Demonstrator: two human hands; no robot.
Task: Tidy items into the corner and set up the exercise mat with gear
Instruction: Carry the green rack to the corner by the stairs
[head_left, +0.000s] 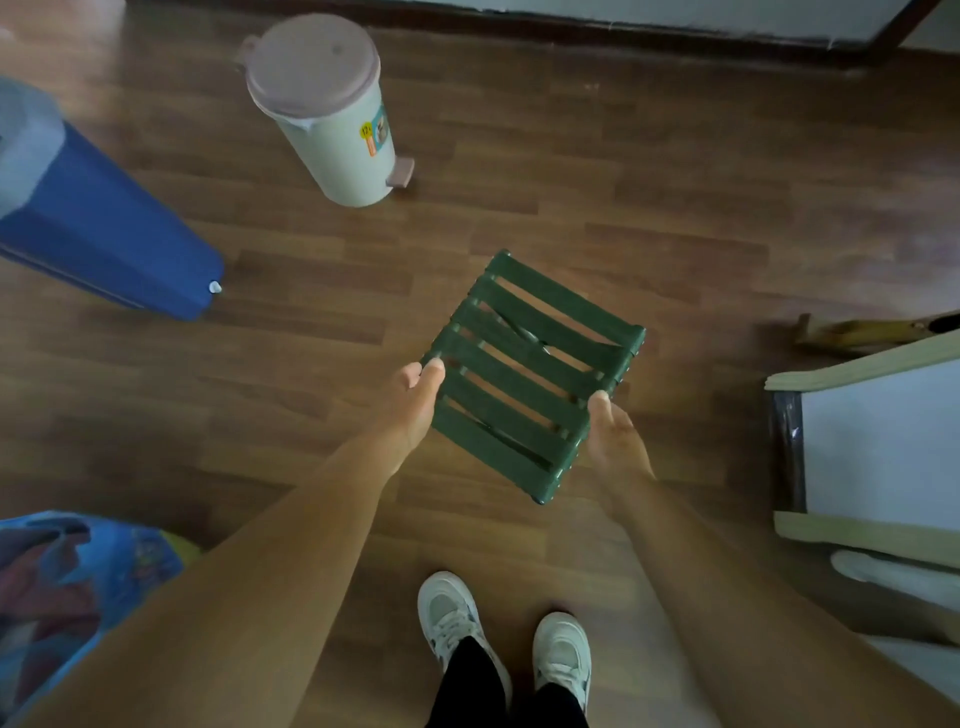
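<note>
Head view looks down on a green slatted stool (530, 338), held seat-up and slightly askew between our hands over the wooden floor (675, 208), just ahead of our shoes. Our left hand (415, 405) grips the left rim and our right hand (615, 436) grips the right rim, thumbs on top and fingers curled under. We judge it moulded plastic: light, stiff and a little slick, so the side rails are the sound places to hold it, while the thin slats could flex. No writing shows on it. A yellow sticker (371, 137) on the pedal bin (332, 119) reads "12"; the rest is too small to read.
</note>
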